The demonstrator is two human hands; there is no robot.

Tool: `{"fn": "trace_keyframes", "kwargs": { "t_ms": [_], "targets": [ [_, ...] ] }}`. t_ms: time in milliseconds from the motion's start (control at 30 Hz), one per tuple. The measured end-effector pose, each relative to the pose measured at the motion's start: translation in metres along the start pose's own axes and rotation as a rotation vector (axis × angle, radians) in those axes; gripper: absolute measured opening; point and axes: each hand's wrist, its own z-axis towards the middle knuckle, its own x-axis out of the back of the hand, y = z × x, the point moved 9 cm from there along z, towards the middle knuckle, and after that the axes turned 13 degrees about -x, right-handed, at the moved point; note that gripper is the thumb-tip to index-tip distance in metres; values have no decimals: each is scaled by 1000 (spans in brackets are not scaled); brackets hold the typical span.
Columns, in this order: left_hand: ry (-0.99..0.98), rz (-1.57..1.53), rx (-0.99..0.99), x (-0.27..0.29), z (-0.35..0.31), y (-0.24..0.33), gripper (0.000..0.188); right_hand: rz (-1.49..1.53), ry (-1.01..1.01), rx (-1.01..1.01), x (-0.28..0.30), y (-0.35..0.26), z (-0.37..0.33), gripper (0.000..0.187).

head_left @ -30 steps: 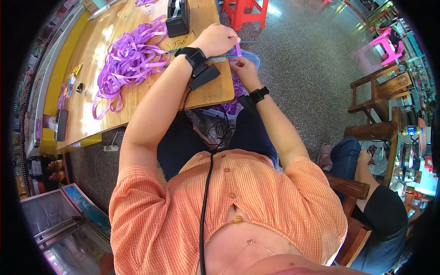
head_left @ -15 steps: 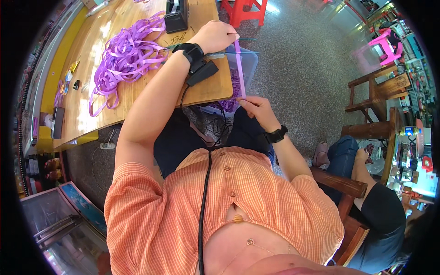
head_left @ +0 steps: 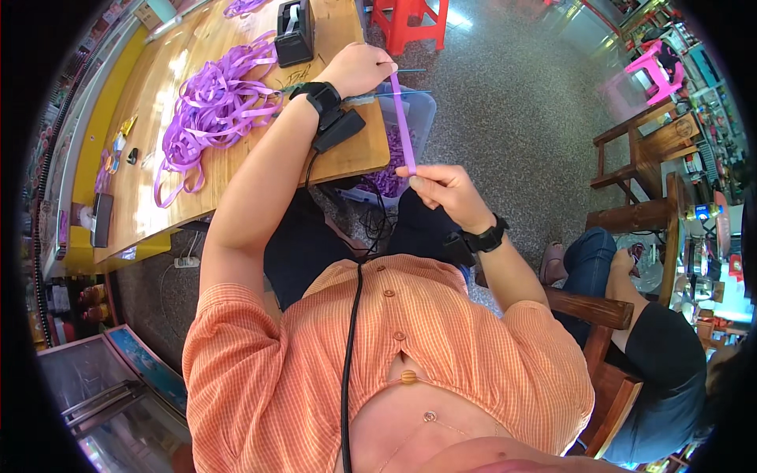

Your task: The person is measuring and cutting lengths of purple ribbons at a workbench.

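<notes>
Your left hand point(head_left: 361, 69) was curled into a fist at the near edge of the wooden table point(head_left: 158, 126), pinching the top end of a purple ribbon strip point(head_left: 402, 118). I couldn't see those fingertips, they were tucked under. Your right hand point(head_left: 443, 189) sat just off the table's corner, thumb and forefinger pressed together on the strip's lower end, so the ribbon ran taut between the two hands.

Below the table's edge there was a clear plastic bin point(head_left: 418, 110) on the floor, mostly hidden by your arm and the tabletop. What showed inside looked like a heap of purple ribbon pieces point(head_left: 388, 177), but I couldn't tell how full it was.

On the table, left of your forearm, lay a big loose tangle of purple ribbon point(head_left: 213, 102). A black tape dispenser point(head_left: 293, 33) stood at the far end of the table, with its top cut off by the picture's rim. More purple ribbon point(head_left: 243, 6) past it was clipped too.

Along the table's left edge were small bits – something yellow point(head_left: 126, 124), something black point(head_left: 132, 155) – too tiny to name, plus a dark flat device point(head_left: 101, 220).
</notes>
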Motion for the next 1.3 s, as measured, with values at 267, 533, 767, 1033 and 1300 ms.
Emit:
{"fn": "trace_keyframes", "kwargs": {
  "t_ms": [267,533,767,1033,1300],
  "targets": [
    [2,11,-20,0,-3,-9,30,-464,73,415,13,-140,18,27],
    [268,-358,282,24,-22,-43,30,-432,249,228,63,-170,137,30],
    [300,-316,245,38,-20,-36,30,-289,281,-12,91,-116,199,25],
    [303,-249,223,44,-18,-10,30,-200,279,-46,95,-99,204,24],
    [75,145,-64,6,-11,-1,25,-195,183,-289,87,-72,193,23]
  ]
}}
